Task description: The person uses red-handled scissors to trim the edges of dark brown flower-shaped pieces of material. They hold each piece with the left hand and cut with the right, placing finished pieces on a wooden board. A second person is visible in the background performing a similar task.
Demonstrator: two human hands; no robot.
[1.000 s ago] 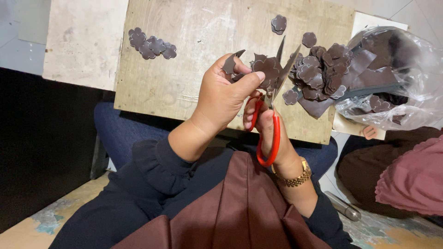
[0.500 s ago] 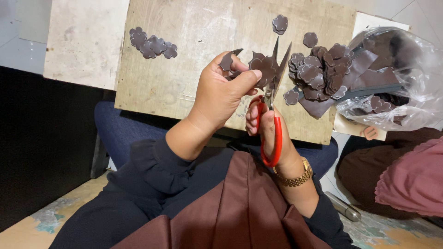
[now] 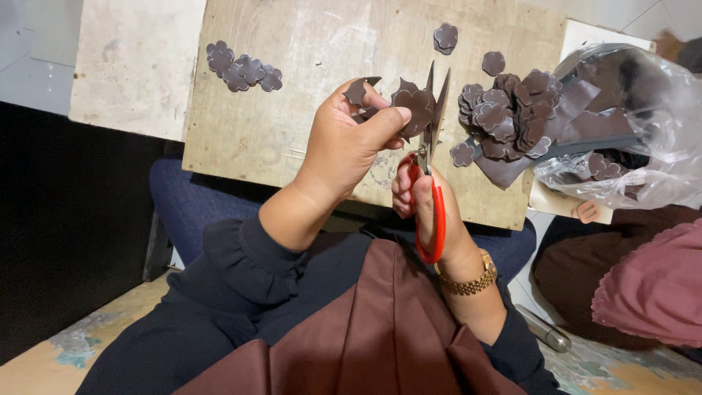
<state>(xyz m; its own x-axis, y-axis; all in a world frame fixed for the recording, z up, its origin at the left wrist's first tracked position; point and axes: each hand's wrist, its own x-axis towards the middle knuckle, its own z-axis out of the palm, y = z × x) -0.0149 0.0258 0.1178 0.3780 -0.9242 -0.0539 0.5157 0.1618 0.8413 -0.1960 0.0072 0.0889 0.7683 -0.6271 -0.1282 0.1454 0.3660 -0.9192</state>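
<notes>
Left hand (image 3: 344,146) pinches a dark brown flower-shaped piece (image 3: 414,108) above the worktop (image 3: 292,88). Right hand (image 3: 431,212) is clamped on red-handled scissors (image 3: 431,168), blades apart at the piece's edge.

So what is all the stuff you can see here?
Worn wooden board: one, beige, across the lap.
Red-handled scissors: one, blades open, upright in the right hand.
Dark brown flower-shaped cut-out: one, pinched in the left hand, at the blades.
Finished flower cut-outs: a small cluster, dark brown, board's upper left.
Heap of uncut brown flower pieces: many, board's right side.
Clear plastic bag: one, holding brown scraps, far right.
Gold wristwatch: one, right wrist.
Left hand: holds the cut-out.
Right hand: grips the scissors.
</notes>
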